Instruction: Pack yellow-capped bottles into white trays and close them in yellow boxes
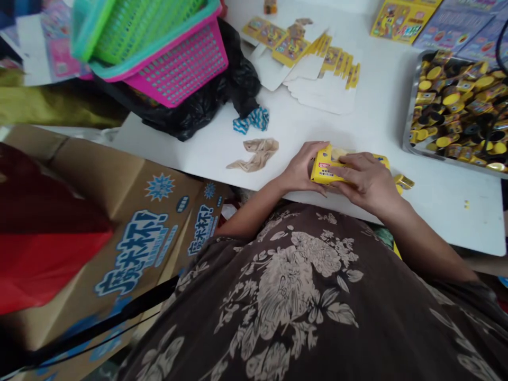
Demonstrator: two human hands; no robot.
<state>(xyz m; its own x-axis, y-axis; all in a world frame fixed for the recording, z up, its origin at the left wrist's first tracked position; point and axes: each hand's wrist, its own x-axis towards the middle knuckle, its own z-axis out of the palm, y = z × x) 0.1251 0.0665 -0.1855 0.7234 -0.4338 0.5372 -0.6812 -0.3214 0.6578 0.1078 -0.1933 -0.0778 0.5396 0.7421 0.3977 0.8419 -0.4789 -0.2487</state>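
Observation:
Near the table's front edge is a small yellow printed carton [323, 165], held between both hands. My left hand [304, 168] grips its left end, with the thumb below and the fingers over the top. My right hand [363, 177] lies across its front and top, the fingers pressed on the box. Part of the carton's upper side looks open or see-through, but the right hand hides most of it. Just right of that hand, a small gold-yellow piece [405, 182] lies on the table.
A metal tray [408, 124] full of small yellow-capped pieces stands at right. Flattened cartons [317, 66] fan out at the back. Pink and green baskets [178, 79] rest on a black bag [206, 108] at left. A beige glove-like scrap [257, 153] and cardboard boxes [159, 222] are nearer.

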